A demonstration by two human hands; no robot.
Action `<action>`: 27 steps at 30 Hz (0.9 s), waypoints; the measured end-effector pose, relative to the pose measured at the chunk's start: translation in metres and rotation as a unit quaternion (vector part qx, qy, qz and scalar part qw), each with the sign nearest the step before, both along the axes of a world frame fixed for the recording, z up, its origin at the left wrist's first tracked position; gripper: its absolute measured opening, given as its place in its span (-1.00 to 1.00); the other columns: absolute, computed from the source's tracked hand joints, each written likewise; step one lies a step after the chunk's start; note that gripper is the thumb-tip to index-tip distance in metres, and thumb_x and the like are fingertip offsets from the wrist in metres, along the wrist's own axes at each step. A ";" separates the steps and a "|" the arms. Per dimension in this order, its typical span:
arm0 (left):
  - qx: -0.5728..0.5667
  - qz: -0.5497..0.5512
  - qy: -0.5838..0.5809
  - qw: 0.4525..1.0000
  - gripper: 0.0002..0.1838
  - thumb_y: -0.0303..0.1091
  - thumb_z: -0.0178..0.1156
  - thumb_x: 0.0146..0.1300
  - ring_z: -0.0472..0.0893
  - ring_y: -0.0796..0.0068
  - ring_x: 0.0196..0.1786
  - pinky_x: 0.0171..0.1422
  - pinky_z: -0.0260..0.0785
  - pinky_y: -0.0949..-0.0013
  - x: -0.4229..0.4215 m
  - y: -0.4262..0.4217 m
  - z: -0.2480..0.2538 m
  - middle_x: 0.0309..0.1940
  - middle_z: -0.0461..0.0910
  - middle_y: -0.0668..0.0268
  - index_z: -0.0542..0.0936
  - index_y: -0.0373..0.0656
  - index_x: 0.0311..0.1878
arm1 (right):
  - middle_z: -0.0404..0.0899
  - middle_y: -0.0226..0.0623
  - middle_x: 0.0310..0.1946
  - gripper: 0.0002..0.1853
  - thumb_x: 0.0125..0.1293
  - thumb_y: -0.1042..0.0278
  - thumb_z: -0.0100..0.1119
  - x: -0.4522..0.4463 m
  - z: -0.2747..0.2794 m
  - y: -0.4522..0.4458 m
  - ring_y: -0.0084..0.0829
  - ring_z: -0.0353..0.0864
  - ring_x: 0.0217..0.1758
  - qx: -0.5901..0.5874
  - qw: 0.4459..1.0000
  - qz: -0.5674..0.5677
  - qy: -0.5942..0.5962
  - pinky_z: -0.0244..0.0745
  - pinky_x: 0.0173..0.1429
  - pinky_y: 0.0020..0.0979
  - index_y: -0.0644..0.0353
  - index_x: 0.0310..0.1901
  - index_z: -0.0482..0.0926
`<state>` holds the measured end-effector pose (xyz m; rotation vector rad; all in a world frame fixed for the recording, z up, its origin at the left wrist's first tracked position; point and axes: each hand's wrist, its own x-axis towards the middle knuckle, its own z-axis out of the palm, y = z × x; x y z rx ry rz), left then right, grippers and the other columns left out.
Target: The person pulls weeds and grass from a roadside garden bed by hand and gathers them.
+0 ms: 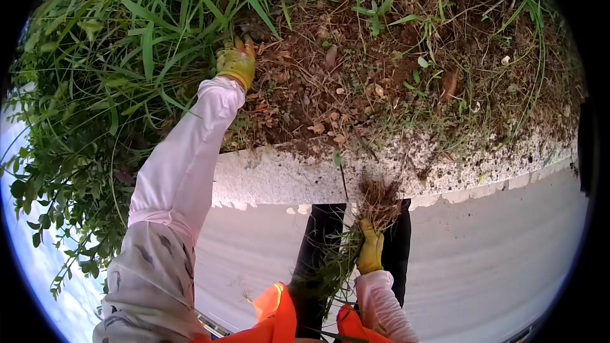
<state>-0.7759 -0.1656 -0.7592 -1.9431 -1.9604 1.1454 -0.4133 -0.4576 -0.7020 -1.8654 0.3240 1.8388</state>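
My left hand (236, 63), in a yellow glove, reaches out to the edge of the tall green grass (168, 32), where it meets the bare soil. Its fingers point away from me and look slightly apart; their tips are partly lost among blades and soil. Close to my body, my right hand (370, 249), gloved in yellow too, is closed around a bunch of pulled weeds (379, 203). The brown roots stick out beyond the fist, over the kerb edge, while the green blades hang back toward my body.
A pale stone kerb (279, 174) sprinkled with dirt borders the soil bed (305, 82), which holds dry stalks, small stones and low sprouts. Leafy shrubs (51, 184) grow at the left. Below the kerb lies a light grey surface (483, 248), with my dark-clad legs (395, 254) in front.
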 end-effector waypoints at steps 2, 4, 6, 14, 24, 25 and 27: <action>-0.020 0.248 -0.081 0.965 -0.45 -0.18 -0.04 0.30 0.48 -0.02 0.13 0.26 0.27 0.05 -0.005 0.018 -0.007 0.23 0.34 -0.03 0.23 -0.17 0.32 | 0.54 -0.40 -0.37 -0.73 0.26 0.22 0.18 0.003 -0.011 -0.008 -0.55 0.51 -0.41 0.008 1.000 0.008 0.017 0.44 -0.33 -0.49 0.27 -0.16 0.53; 0.002 0.219 -0.090 0.972 -0.49 -0.16 -0.20 0.35 0.49 0.00 0.12 0.21 0.31 0.10 -0.007 0.015 -0.006 0.09 0.47 -0.05 0.26 -0.21 0.29 | 0.54 -0.40 -0.36 -0.72 0.26 0.20 0.18 0.009 -0.018 -0.015 -0.54 0.51 -0.40 0.023 0.999 0.015 0.035 0.44 -0.31 -0.49 0.26 -0.16 0.53; -0.108 0.031 0.038 0.993 -0.55 -0.27 -0.06 0.31 0.52 -0.02 0.07 0.03 0.40 -0.06 0.000 0.014 0.002 0.07 0.45 -0.06 0.36 -0.32 0.20 | 0.57 -0.23 -0.11 -0.70 0.30 0.28 0.01 0.013 -0.018 -0.019 -0.42 0.51 -0.09 0.109 0.974 0.199 -0.030 0.38 0.03 -0.39 0.32 -0.07 0.55; -0.067 0.064 0.015 0.996 -0.71 -0.36 -0.09 0.26 0.55 -0.03 -0.05 0.03 0.40 0.06 0.016 -0.009 -0.026 -0.12 0.56 -0.01 0.47 -0.27 -0.04 | 0.53 -0.11 -0.01 -0.69 0.32 0.40 -0.07 0.016 -0.029 -0.041 -0.25 0.53 -0.07 0.108 0.988 0.106 0.040 0.37 0.09 -0.35 0.28 0.03 0.53; 0.006 0.140 -0.032 0.990 -0.64 -0.40 -0.02 0.26 0.58 0.00 -0.04 -0.12 0.45 -0.04 0.008 -0.040 -0.047 -0.03 0.51 -0.09 0.42 -0.32 0.11 | 0.56 -0.28 -0.24 -0.75 0.33 0.28 0.08 0.016 -0.029 -0.031 -0.48 0.56 -0.30 0.052 0.991 0.111 0.054 0.50 -0.24 -0.49 0.35 -0.20 0.53; 0.000 0.164 -0.052 0.985 -0.64 -0.41 -0.01 0.25 0.61 0.01 -0.11 -0.15 0.46 -0.05 0.014 -0.037 -0.037 -0.09 0.55 -0.09 0.43 -0.33 0.09 | 0.56 -0.28 -0.24 -0.75 0.33 0.28 0.08 0.016 -0.028 -0.030 -0.48 0.56 -0.30 0.052 0.991 0.111 0.054 0.50 -0.24 -0.49 0.35 -0.20 0.53; 0.008 0.138 -0.039 0.990 -0.64 -0.40 0.00 0.23 0.63 0.00 -0.16 -0.17 0.47 -0.05 0.008 -0.040 -0.043 -0.15 0.57 -0.08 0.44 -0.35 0.07 | 0.55 -0.25 -0.19 -0.71 0.35 0.29 0.04 0.013 -0.023 -0.021 -0.45 0.54 -0.19 -0.070 0.995 0.039 0.063 0.48 -0.11 -0.48 0.37 -0.08 0.52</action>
